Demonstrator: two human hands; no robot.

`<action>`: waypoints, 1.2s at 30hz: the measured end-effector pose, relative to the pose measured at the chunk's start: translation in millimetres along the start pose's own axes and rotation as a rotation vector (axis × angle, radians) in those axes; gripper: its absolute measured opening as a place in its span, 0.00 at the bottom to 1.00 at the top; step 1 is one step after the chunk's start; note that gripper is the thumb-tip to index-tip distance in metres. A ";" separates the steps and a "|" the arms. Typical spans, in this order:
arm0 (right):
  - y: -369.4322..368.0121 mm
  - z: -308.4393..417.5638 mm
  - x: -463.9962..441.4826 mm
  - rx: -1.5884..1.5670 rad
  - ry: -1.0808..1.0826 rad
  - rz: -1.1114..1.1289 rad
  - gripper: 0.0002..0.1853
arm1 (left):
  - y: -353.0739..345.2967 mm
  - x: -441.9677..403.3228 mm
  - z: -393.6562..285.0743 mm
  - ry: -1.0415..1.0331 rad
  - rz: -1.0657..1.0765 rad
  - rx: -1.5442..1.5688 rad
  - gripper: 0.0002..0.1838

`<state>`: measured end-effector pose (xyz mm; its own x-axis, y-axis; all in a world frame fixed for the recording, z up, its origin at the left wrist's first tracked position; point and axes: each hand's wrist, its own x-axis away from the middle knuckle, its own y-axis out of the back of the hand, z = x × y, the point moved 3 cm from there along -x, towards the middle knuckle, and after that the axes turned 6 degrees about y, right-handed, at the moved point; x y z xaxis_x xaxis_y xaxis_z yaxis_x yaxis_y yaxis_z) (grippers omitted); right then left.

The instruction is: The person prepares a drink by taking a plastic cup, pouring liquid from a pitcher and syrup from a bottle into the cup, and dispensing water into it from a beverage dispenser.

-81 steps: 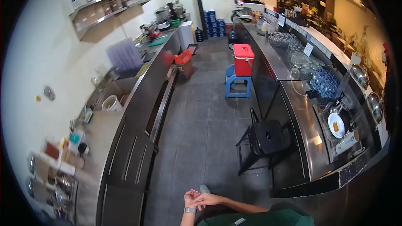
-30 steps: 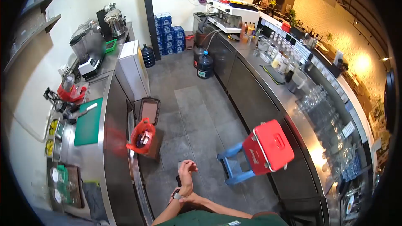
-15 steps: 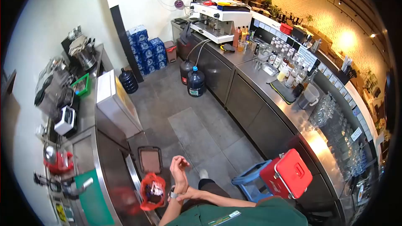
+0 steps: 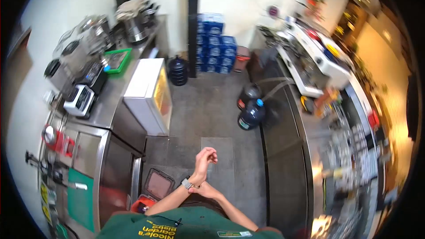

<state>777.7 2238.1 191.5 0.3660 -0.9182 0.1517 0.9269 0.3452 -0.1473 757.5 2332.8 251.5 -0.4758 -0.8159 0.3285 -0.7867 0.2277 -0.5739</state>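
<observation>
My left hand (image 4: pixel 205 164) is raised at the lower middle, its fingers loosely curled with nothing in them. A watch (image 4: pixel 187 183) with a light band sits on my left wrist. Against that wrist, just beside the watch, lies my right hand (image 4: pixel 206 190); its fingers wrap round the wrist and are partly hidden. Below both arms is a dark green shirt (image 4: pixel 199 225) with yellow lettering.
On the left counter (image 4: pixel 108 102) stand blenders, a green tray (image 4: pixel 117 60) and a green cutting board (image 4: pixel 81 199). A white fridge (image 4: pixel 144 89) and a lidded bin (image 4: pixel 159 183) are beside it. Large bottles (image 4: pixel 251 115) stand by the right counter, under a coffee machine (image 4: pixel 327 68).
The view has moved forward along the aisle and turned, so the fridge and bottles are nearer and the red cooler has left view. My right hand stays at my left wrist.
</observation>
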 end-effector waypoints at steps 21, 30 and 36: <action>368.8 158.2 -405.8 0.144 0.088 -0.028 0.17 | 38.1 -516.3 -206.6 -0.031 -0.118 -0.088 0.11; 560.4 153.3 -587.9 0.108 0.084 -0.128 0.14 | 63.5 -724.4 -287.5 -0.055 -0.292 0.031 0.10; 684.8 226.7 -707.8 0.143 0.131 -0.172 0.12 | 47.7 -837.3 -390.4 -0.159 -0.374 -0.024 0.09</action>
<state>1172.1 3168.4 204.8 0.1970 -0.9798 0.0337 0.9802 0.1975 0.0109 964.8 3234.2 241.9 -0.0902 -0.9164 0.3899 -0.9039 -0.0890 -0.4183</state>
